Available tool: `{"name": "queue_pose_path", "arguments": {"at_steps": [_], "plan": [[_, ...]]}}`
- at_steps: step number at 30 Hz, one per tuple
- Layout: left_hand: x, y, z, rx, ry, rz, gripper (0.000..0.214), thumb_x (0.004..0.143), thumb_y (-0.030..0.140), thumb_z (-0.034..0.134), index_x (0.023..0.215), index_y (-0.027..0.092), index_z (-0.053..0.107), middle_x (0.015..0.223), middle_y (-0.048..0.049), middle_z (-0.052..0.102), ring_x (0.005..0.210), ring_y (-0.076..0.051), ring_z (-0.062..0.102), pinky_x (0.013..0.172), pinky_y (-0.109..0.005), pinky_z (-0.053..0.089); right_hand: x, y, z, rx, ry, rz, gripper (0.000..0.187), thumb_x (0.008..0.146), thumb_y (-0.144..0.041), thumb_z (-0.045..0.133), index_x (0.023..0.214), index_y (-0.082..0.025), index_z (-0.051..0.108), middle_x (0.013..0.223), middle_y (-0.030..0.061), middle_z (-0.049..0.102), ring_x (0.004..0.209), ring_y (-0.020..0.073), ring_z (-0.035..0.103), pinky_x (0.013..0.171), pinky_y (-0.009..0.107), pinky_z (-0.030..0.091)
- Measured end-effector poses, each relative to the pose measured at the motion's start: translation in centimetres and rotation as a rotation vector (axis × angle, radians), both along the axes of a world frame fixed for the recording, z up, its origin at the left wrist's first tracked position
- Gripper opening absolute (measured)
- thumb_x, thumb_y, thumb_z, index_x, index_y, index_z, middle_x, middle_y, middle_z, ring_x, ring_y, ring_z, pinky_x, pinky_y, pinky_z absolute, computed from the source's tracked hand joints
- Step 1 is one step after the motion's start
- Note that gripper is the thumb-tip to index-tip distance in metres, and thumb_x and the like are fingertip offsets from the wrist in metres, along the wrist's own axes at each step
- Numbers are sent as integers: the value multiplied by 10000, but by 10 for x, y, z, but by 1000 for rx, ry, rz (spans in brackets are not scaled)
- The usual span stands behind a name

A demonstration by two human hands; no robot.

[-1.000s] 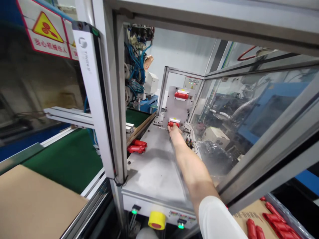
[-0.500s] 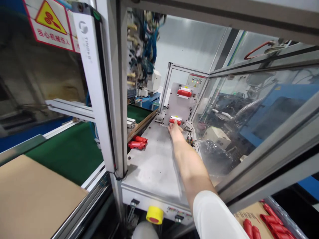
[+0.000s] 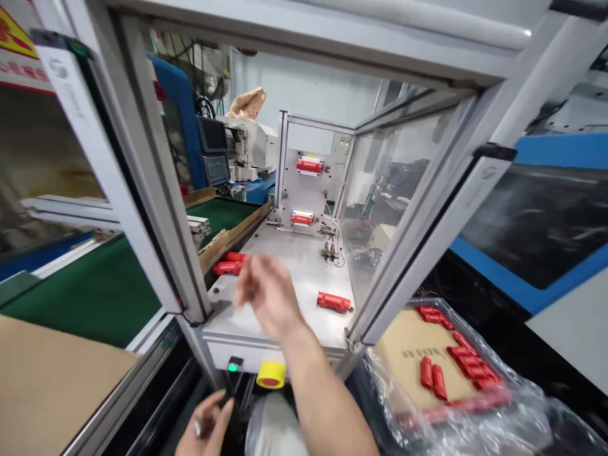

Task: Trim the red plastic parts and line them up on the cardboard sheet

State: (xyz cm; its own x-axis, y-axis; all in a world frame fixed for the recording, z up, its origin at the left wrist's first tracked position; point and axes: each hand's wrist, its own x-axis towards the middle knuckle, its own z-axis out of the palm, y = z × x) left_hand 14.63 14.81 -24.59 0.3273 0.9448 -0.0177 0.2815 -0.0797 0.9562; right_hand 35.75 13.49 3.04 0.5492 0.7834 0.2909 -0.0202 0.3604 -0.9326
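My right hand (image 3: 266, 296) is blurred above the steel table (image 3: 304, 266), its fingers apart and nothing visible in them. The nearest item is a red cylindrical part (image 3: 334, 302) lying on the table to its right, not touching it. Two more red parts (image 3: 228, 263) lie at the table's left edge. On the upright steel fixture plate (image 3: 313, 190), two red blocks (image 3: 302, 219) sit one above the other. Low at the frame's bottom edge, my left hand (image 3: 205, 425) pinches a small dark object (image 3: 198, 428), partly hidden by the fingers.
Aluminium frames and glass panels surround the table. A green conveyor belt (image 3: 85, 297) with a cardboard sheet (image 3: 47, 386) runs on the left. A yellow emergency stop button (image 3: 270, 375) is on the table's front. At lower right, a plastic-lined cardboard tray (image 3: 403, 354) holds several red parts.
My view has swung left. My right hand has moved back from the fixture to above the table, a red part now lies on the table, and my left hand has come into view.
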Motion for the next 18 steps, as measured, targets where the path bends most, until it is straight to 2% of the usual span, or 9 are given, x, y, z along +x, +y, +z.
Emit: {"name": "queue_pose_path", "arguments": {"at_steps": [2, 3, 4, 5, 7, 9, 12, 15, 18], "plan": [[4, 15, 3, 131, -1, -67, 794, 795, 812, 769, 1239, 154, 748, 1044, -98, 805, 964, -337, 788, 881, -477, 656, -35, -77, -51, -71, -195, 48, 373, 760, -640, 923, 894, -297, 865, 757, 27, 805, 632, 215, 745, 664, 360, 669], [7, 23, 5, 181, -5, -103, 803, 765, 830, 770, 1226, 172, 765, 1126, -113, 808, 1068, -371, 779, 967, -498, 639, -44, -112, -78, -129, -343, -21, 258, 778, -565, 932, 899, -343, 882, 782, 20, 825, 685, 221, 773, 742, 360, 677], [11, 30, 8, 218, -9, -141, 760, 767, 826, 767, 1191, 196, 786, 1188, -117, 803, 1150, -384, 760, 1042, -502, 612, -48, -143, -104, -187, -455, -167, 174, 839, -522, 889, 943, -382, 890, 838, 15, 845, 763, 233, 803, 811, 365, 681], [15, 36, 11, 236, -11, -182, 684, 787, 803, 765, 1143, 221, 808, 1214, -108, 799, 1191, -378, 746, 1090, -491, 588, -47, -170, -128, -241, -498, -281, 156, 927, -461, 812, 1037, -386, 891, 949, 41, 863, 897, 263, 827, 894, 397, 680], [22, 45, 17, 272, -10, -257, 561, 835, 760, 751, 1044, 246, 836, 1131, -89, 804, 1112, -347, 758, 1060, -458, 597, -33, -204, -169, -315, -551, -516, 250, 1030, -429, 673, 1161, -356, 874, 1117, 97, 851, 1019, 286, 829, 926, 412, 689], [26, 52, 23, 300, -6, -319, 503, 886, 725, 724, 997, 250, 847, 1063, -82, 796, 1021, -315, 761, 994, -421, 613, -14, -219, -199, -337, -611, -651, 281, 1043, -442, 654, 1185, -331, 869, 1123, 115, 843, 1011, 289, 837, 910, 393, 702], [23, 62, 31, 332, 8, -410, 431, 938, 662, 712, 993, 264, 867, 1057, -74, 785, 1015, -285, 755, 987, -371, 605, 3, -219, -229, -301, -702, -715, 257, 1041, -431, 670, 1151, -329, 878, 1061, 94, 849, 934, 258, 851, 871, 326, 710], [16, 71, 37, 351, 16, -498, 361, 972, 604, 700, 1016, 302, 894, 1009, -58, 767, 973, -253, 751, 935, -324, 607, 5, -216, -248, -241, -770, -714, 238, 1048, -366, 661, 1133, -345, 882, 1035, 73, 857, 918, 243, 857, 873, 297, 711], [14, 74, 36, 358, 11, -505, 337, 989, 573, 681, 1017, 323, 905, 961, -57, 744, 919, -232, 738, 884, -304, 601, 4, -214, -260, -208, -819, -690, 312, 1045, -264, 617, 1124, -417, 877, 1024, 49, 862, 926, 259, 862, 854, 328, 732]]}}
